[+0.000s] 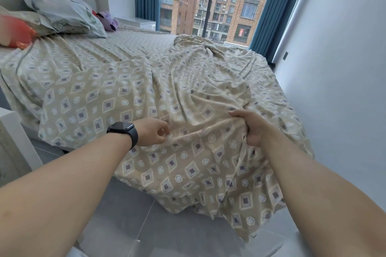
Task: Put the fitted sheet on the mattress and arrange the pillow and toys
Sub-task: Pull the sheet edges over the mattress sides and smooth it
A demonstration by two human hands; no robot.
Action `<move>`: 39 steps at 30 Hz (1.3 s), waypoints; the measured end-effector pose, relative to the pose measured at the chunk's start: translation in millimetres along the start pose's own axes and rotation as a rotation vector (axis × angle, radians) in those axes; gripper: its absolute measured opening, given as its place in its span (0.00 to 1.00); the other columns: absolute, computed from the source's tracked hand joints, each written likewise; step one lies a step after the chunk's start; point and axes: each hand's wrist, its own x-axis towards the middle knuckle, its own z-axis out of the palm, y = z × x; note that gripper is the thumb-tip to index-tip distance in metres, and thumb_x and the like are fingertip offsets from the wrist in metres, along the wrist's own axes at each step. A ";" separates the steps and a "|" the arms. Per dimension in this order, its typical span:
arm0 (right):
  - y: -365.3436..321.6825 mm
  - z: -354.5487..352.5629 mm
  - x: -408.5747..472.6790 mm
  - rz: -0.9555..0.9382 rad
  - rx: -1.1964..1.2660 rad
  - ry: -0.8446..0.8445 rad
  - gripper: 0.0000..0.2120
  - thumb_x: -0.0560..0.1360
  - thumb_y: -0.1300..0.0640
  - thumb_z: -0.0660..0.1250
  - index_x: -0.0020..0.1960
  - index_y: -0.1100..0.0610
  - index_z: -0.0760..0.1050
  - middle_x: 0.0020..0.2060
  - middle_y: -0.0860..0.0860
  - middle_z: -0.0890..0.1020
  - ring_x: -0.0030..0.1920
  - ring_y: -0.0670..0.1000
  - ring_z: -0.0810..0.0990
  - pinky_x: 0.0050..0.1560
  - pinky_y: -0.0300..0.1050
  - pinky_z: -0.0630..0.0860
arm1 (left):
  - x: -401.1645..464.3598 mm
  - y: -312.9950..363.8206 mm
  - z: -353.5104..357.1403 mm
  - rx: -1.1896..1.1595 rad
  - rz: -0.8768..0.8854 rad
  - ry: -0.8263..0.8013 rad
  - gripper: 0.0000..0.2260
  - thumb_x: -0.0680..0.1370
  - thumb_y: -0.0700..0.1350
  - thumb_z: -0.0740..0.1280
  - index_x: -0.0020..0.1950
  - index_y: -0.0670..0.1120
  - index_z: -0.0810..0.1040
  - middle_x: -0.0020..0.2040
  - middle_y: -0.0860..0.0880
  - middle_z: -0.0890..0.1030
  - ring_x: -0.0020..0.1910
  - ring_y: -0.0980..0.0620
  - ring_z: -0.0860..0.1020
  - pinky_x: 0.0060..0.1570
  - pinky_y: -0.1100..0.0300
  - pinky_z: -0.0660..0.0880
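Right hand [253, 129] clamps bunched fold of sheet [117, 98] at near foot corner of bed. Left hand [153, 132], watch [123, 131] on wrist, pinches same fold just left of right hand. Sheet lies rumpled over bed, loose hem hanging off corner toward floor [117, 215]; heap near far foot corner. Pillow [60, 7] at head end, red toy [15, 31] beside it, purple toy [108, 20] behind it. To do well, likely: find elastic corner seam, pull taut, hook under mattress corner, smooth wrinkles toward pillow.

Beige diamond-patterned fitted sheet [129, 94] lies rumpled across the bed, pillow [60, 6] at its head.
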 end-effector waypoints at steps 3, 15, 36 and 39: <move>11.0 -20.7 -7.8 -0.091 0.270 -0.011 0.10 0.76 0.62 0.62 0.50 0.59 0.82 0.47 0.58 0.83 0.45 0.58 0.83 0.58 0.57 0.77 | -0.1 1.2 0.8 -0.001 0.000 -0.016 0.10 0.79 0.49 0.66 0.61 0.54 0.78 0.53 0.54 0.79 0.50 0.53 0.77 0.47 0.61 0.71; 5.5 -18.5 3.2 -0.260 0.384 0.200 0.11 0.81 0.56 0.64 0.55 0.62 0.80 0.45 0.60 0.85 0.45 0.59 0.85 0.52 0.54 0.82 | 3.8 -0.5 0.9 -0.002 -0.005 -0.002 0.14 0.77 0.46 0.65 0.62 0.56 0.78 0.55 0.55 0.79 0.52 0.53 0.78 0.53 0.56 0.76; 20.9 12.0 28.4 -0.653 -1.478 0.884 0.20 0.72 0.55 0.65 0.64 0.48 0.69 0.64 0.51 0.63 0.67 0.58 0.61 0.67 0.60 0.60 | -9.2 -24.1 -5.1 0.085 -0.100 0.036 0.19 0.78 0.50 0.67 0.69 0.57 0.72 0.66 0.53 0.71 0.61 0.49 0.74 0.58 0.51 0.75; 38.4 70.5 45.7 -0.648 -1.697 0.425 0.21 0.77 0.43 0.61 0.69 0.44 0.70 0.66 0.47 0.67 0.68 0.54 0.63 0.68 0.55 0.60 | -15.3 -45.1 -12.9 0.012 -0.222 0.097 0.21 0.79 0.48 0.66 0.72 0.53 0.71 0.68 0.50 0.71 0.63 0.47 0.74 0.55 0.55 0.72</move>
